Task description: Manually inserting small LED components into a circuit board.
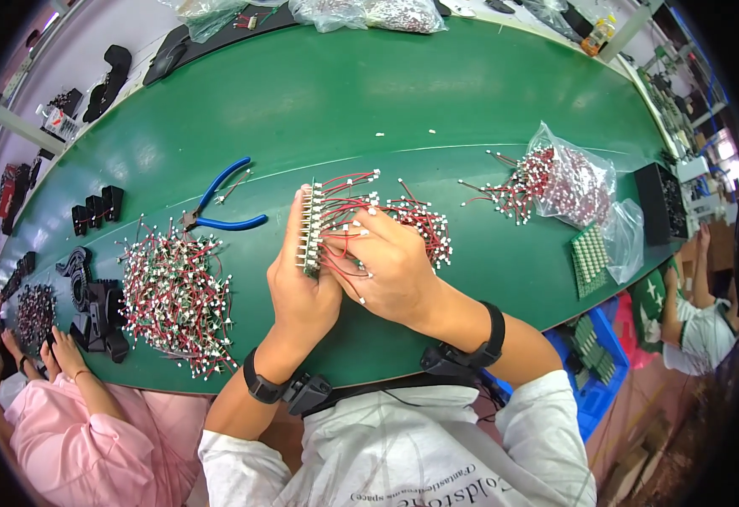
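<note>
The left fingers (292,232) are folded around a narrow green circuit board (310,232), running upward along its left face and closed on it. The right fingers (378,226) are bunched and nearly together among thin red and black wires (346,203) at the board's right side; whether the tips pinch one wire cannot be told. The board stands on edge above the middle of the near half of the surface (327,93), its row of pale pins facing left and the wires fanning right to small white plugs. Both forearms come in from the near edge, bent inward, with black strapped devices (266,384) at the wrists.

Just behind the right hand (407,275) lies a loose pile of wired plugs (433,224). Left of the hands are pliers (233,226) with smooth blue handles, spread open, and a dense, bristly heap of wired connectors (175,291) reaching toward the near edge. Toward the right edge, a crinkled clear bag (585,182) holds more wired plugs, some spilling from its left side. A black box (661,203) with dark contents sits at that edge, near a studded green panel (590,260). Below the near right corner, a blue crate (603,404) contains green boards.
</note>
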`<move>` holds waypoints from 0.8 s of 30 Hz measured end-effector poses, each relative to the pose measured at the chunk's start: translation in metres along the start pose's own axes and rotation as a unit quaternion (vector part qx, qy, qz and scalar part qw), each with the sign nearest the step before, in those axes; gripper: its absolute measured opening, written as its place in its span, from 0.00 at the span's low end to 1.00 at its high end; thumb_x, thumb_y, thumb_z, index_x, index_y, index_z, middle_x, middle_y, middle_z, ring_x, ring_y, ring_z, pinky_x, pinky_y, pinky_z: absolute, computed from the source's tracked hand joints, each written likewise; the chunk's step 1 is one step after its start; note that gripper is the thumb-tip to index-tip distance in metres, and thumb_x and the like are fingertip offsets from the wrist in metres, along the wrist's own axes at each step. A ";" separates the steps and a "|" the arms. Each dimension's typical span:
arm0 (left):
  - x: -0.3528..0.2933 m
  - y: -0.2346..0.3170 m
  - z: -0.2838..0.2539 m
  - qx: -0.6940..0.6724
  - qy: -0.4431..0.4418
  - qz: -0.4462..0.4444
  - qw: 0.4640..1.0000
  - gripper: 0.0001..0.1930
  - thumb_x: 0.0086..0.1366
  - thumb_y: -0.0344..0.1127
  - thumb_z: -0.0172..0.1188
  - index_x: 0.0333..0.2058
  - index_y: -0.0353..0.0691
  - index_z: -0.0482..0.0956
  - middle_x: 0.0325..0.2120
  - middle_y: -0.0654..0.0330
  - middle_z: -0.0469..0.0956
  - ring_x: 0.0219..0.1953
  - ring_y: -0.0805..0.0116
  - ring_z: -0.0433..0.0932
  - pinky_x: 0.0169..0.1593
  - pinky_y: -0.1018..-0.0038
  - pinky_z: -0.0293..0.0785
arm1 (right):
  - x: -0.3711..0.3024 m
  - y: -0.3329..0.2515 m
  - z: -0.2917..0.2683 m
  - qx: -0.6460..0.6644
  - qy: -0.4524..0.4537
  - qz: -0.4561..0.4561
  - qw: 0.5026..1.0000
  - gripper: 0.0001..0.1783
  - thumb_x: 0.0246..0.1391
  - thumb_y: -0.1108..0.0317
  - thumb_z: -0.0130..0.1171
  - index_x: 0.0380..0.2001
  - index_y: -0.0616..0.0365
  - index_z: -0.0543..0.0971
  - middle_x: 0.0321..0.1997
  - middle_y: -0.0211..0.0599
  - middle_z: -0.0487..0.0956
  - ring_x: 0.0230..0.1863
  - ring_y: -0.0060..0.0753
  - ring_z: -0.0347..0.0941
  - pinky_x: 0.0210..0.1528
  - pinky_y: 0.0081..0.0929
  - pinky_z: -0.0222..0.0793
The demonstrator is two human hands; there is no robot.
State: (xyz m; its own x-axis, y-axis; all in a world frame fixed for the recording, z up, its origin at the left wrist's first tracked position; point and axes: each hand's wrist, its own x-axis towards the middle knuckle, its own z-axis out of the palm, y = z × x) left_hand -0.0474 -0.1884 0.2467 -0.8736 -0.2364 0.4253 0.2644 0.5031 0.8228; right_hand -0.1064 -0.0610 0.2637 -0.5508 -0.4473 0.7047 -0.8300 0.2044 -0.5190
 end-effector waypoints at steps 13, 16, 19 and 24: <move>-0.003 -0.001 0.003 -0.077 0.004 -0.019 0.997 0.36 0.58 0.16 0.56 0.65 0.27 0.56 0.58 0.45 0.71 0.50 0.64 0.79 0.52 0.72 0.74 | -0.002 -0.001 0.003 0.024 0.028 0.007 0.999 0.13 0.36 0.75 0.70 0.29 0.63 0.80 0.26 0.37 0.74 0.25 0.38 0.71 0.25 0.31 0.69; -0.003 -0.001 0.003 -0.062 -0.002 -0.019 0.998 0.35 0.58 0.16 0.56 0.65 0.27 0.56 0.59 0.44 0.70 0.50 0.64 0.79 0.52 0.71 0.74 | -0.002 -0.003 0.001 0.025 0.019 0.016 0.999 0.12 0.37 0.76 0.69 0.27 0.62 0.77 0.24 0.37 0.71 0.24 0.38 0.69 0.24 0.32 0.68; -0.003 -0.002 0.003 -0.041 -0.006 -0.008 0.999 0.35 0.59 0.17 0.56 0.65 0.27 0.56 0.60 0.44 0.69 0.51 0.62 0.79 0.52 0.71 0.74 | -0.002 -0.002 0.000 0.031 0.007 0.023 0.999 0.12 0.39 0.75 0.68 0.26 0.61 0.74 0.24 0.37 0.70 0.24 0.39 0.69 0.23 0.32 0.67; -0.003 -0.001 0.001 -0.014 -0.010 -0.012 1.000 0.34 0.59 0.17 0.56 0.65 0.27 0.56 0.61 0.44 0.67 0.51 0.60 0.79 0.52 0.70 0.75 | -0.001 -0.005 -0.002 0.033 -0.004 0.032 0.999 0.12 0.41 0.74 0.68 0.26 0.61 0.74 0.24 0.37 0.70 0.23 0.39 0.70 0.22 0.32 0.67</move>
State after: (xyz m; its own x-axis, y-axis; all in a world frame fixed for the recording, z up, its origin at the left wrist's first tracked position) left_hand -0.0453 -0.1876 0.2442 -0.8874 -0.2312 0.3987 0.2547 0.4750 0.8423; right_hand -0.1021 -0.0600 0.2661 -0.6019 -0.4414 0.6655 -0.7853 0.1757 -0.5937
